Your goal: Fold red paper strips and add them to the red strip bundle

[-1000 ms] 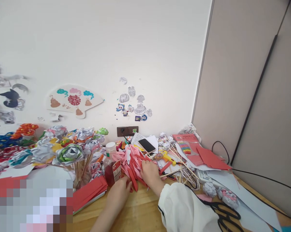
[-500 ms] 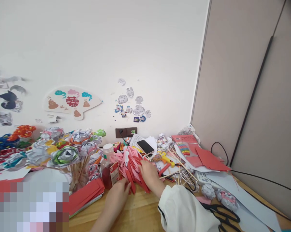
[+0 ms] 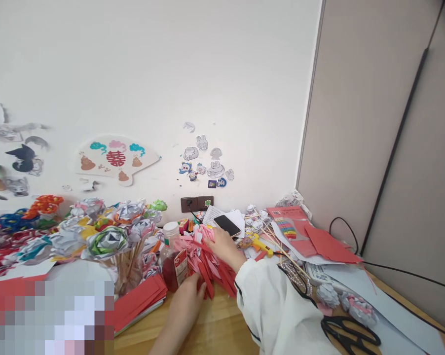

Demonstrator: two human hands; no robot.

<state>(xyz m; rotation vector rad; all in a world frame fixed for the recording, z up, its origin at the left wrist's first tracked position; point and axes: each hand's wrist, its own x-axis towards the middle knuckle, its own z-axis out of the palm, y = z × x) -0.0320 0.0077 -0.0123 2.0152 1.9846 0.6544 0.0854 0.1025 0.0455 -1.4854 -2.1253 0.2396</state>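
Note:
A heap of red and pink paper strips (image 3: 217, 268) lies on the wooden table between my hands. Over its upper right side reaches my right hand (image 3: 226, 247), its fingers closed on pink strips near the top; the fingertips are partly hidden. My left hand (image 3: 188, 297) is at the lower left edge of the heap, fingers bent together around the ends of red strips. Just beyond it stand a clear plastic jar (image 3: 169, 268) with a white lid and a small red box (image 3: 181, 263). A dark-screened phone (image 3: 227, 225) lies behind the heap.
Paper flowers on sticks (image 3: 107, 241) crowd the left, beside a stack of red paper (image 3: 143, 298). To the right are a yellow glue gun (image 3: 261, 245), thin wooden sticks, crumpled paper flowers (image 3: 359, 306), red sheets (image 3: 331, 244) and black-handled scissors (image 3: 350, 335). A wall (image 3: 237, 74) stands behind.
My right hand has moved up and left over the heap, onto the pink strips near its top. My left hand stays at the heap's lower edge. The view has shifted slightly.

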